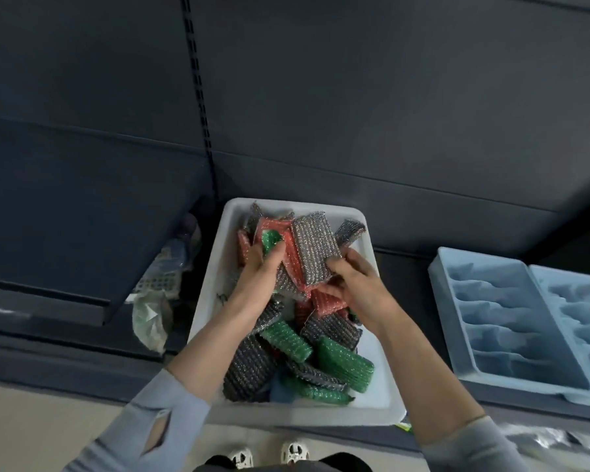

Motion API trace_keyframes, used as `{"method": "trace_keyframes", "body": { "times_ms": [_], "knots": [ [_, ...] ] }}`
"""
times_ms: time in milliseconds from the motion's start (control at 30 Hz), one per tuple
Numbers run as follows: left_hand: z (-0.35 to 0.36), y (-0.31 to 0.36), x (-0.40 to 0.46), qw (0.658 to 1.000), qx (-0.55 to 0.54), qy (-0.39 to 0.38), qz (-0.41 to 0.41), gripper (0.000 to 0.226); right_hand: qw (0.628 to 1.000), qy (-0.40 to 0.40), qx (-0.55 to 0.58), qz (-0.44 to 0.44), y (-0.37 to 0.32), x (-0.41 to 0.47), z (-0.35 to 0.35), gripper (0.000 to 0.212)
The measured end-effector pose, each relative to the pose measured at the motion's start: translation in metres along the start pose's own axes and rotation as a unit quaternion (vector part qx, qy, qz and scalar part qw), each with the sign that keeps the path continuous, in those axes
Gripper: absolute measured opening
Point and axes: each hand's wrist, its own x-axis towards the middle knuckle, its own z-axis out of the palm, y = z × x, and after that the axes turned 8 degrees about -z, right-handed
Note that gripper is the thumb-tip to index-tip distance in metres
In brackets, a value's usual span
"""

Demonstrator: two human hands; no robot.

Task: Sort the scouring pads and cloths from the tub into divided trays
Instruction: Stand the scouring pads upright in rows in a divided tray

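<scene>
Head view: both hands in the tub

I see my left hand (261, 267) gripping a green mesh scouring pad (270, 240), my right hand (353, 284) pinching a silver mesh scouring pad (315, 248), forearms angled inward over the white plastic tub (215, 267); pale blue divided trays (498, 321) sit right.

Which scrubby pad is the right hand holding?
The light silver pad, pinched at its near end by the right hand. It sticks up above the red, green and dark grey pads lying in the tub.

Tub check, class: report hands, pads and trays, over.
Left hand grips green pad; right hand grips silver pad. Both over white tub. Blue trays right, unobstructed.
</scene>
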Motion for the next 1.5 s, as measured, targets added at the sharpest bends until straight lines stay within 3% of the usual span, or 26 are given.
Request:
{"method": "trace_keyframes", "body": {
  "times_ms": [100, 200, 267, 433, 533, 733, 1033, 1167, 1267, 1333, 1500],
  "knots": [
    [0.002, 0.005, -0.005, 0.995, 0.049, -0.026, 0.077, 0.111, 0.996, -0.005, -0.09, -0.024, -0.006, -0.008, -0.003, 0.035],
    [0.008, 0.01, 0.0, 0.993, 0.074, -0.023, 0.091, 0.114, 0.973, 0.024, -0.21, -0.087, -0.016, -0.019, -0.015, 0.016],
    [0.019, 0.015, -0.001, 0.991, 0.069, -0.051, 0.106, 0.108, 0.961, 0.042, -0.236, -0.137, -0.022, -0.026, -0.029, 0.028],
    [0.062, 0.021, -0.011, 0.991, 0.05, -0.086, 0.086, 0.084, 0.971, 0.065, -0.155, -0.167, -0.026, -0.044, -0.075, 0.009],
    [0.098, 0.019, -0.018, 0.991, 0.053, -0.064, 0.104, 0.047, 0.974, 0.14, -0.085, -0.154, -0.037, -0.059, -0.116, 0.021],
    [0.187, 0.01, -0.036, 0.992, 0.021, -0.051, 0.115, 0.035, 0.942, 0.266, -0.118, -0.165, -0.047, -0.091, -0.236, 0.017],
    [0.285, -0.012, -0.042, 0.996, -0.028, 0.007, 0.089, 0.075, 0.922, 0.243, -0.271, -0.136, -0.053, -0.089, -0.378, 0.014],
    [0.301, -0.016, -0.032, 0.996, -0.037, 0.032, 0.073, 0.07, 0.922, 0.229, -0.282, -0.135, -0.064, -0.061, -0.394, 0.024],
    [0.306, -0.013, -0.015, 0.996, -0.039, 0.041, 0.064, 0.065, 0.898, 0.22, -0.345, -0.16, -0.07, -0.03, -0.401, 0.025],
    [0.307, -0.01, -0.002, 0.997, -0.035, 0.042, 0.057, 0.066, 0.885, 0.206, -0.38, -0.175, -0.072, -0.012, -0.397, 0.016],
    [0.305, -0.008, 0.025, 0.997, -0.04, 0.047, 0.045, 0.069, 0.847, 0.156, -0.469, -0.197, -0.073, 0.034, -0.386, 0.021]
  ]
}}
